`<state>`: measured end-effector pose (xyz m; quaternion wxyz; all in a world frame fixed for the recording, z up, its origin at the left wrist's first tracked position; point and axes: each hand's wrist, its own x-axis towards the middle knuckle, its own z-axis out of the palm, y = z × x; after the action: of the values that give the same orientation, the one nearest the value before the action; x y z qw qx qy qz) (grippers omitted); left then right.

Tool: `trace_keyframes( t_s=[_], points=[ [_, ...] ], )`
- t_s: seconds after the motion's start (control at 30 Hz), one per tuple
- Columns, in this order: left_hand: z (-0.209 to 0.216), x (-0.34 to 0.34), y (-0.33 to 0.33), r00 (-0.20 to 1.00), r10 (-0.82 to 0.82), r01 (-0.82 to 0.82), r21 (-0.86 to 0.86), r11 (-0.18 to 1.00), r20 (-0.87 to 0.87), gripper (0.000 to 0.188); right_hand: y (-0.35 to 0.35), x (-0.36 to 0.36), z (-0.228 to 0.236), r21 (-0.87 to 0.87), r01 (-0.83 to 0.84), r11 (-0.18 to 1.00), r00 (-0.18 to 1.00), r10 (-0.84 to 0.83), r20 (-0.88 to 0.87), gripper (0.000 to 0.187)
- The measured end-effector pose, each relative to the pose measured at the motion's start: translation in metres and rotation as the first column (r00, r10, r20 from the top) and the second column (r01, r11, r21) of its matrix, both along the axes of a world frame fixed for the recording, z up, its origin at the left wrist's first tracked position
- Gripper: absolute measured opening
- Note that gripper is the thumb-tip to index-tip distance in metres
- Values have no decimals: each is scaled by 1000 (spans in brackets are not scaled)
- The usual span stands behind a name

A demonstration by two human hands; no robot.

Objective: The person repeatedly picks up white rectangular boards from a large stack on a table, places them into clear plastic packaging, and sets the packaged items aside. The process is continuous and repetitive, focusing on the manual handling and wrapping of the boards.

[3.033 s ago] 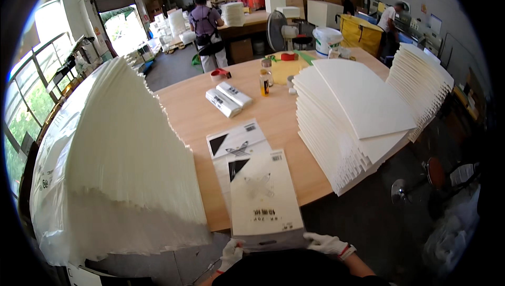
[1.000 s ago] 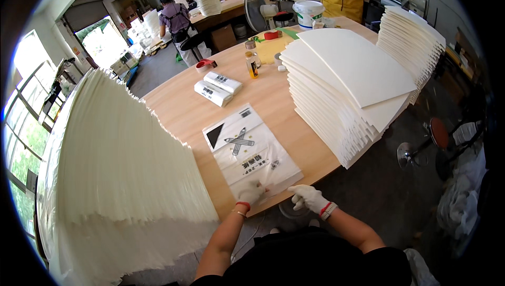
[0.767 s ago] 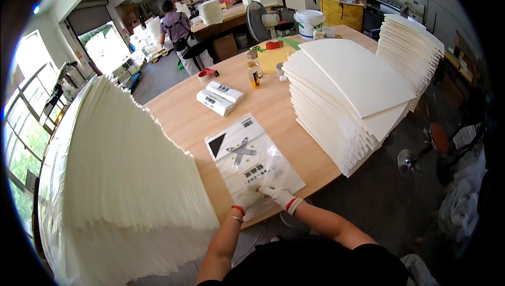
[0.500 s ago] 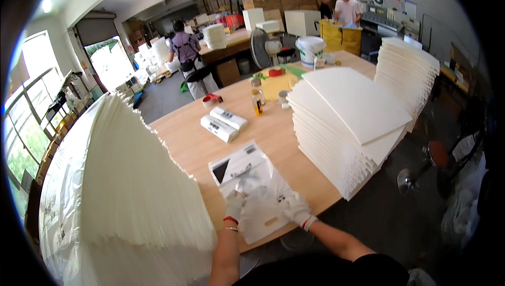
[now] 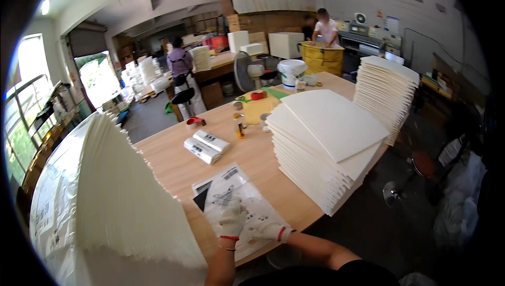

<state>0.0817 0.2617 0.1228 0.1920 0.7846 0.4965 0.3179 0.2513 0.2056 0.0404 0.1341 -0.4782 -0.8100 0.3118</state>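
Note:
A printed clear-and-white plastic bag (image 5: 239, 178) with a black corner patch lies at the table's near edge. On its middle rests my left hand (image 5: 232, 222), in a white glove with a red cuff; its fingers point away from me, and their grip is blurred. My right hand (image 5: 271, 231), gloved alike, lies low over the bag's near right part, fingers stretched toward the left hand. Beyond the bag are two rolled white plastic packs (image 5: 202, 146) with dark print.
Tall stacks of white sheets stand left (image 5: 126, 196) and right (image 5: 321, 144), with another stack (image 5: 386, 91) behind. Red tape (image 5: 195, 121), a small amber bottle (image 5: 240, 130) and a white bucket (image 5: 292, 73) sit farther back. People work beyond the wooden table (image 5: 158, 146).
My right hand has moved left, closer to my left hand, over the bag. My left hand's fingers now lie farther up the bag's print. The whole view has shifted.

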Motion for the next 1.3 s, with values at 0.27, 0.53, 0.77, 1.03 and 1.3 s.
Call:
trace_keyframes(
  t_s=[0.27, 0.53, 0.77, 1.03, 1.3],
  points=[
    [50, 4, -57, 999, 39, -48, 317, 947, 35, 47, -103, 190, 324, 867, 23, 498, 892, -402, 208, 53],
    [101, 42, -91, 908, -399, 376, 169, 911, 126, 44, -70, 259, 338, 782, 330, 529, 806, -589, 59, 36],
    [180, 131, -127, -31, 297, 993, 62, -98, 954, 54, -163, 167, 368, 794, -135, 593, 781, -429, 453, 15],
    [187, 29, -139, 568, -81, 768, -493, 408, 819, 39, -217, 213, 335, 473, 464, 749, 876, -309, -370, 23],
    [152, 50, -186, 853, -350, 494, -379, 783, 388, 82, -210, 105, 196, -119, 622, 774, 278, -360, -891, 51]
  ],
)
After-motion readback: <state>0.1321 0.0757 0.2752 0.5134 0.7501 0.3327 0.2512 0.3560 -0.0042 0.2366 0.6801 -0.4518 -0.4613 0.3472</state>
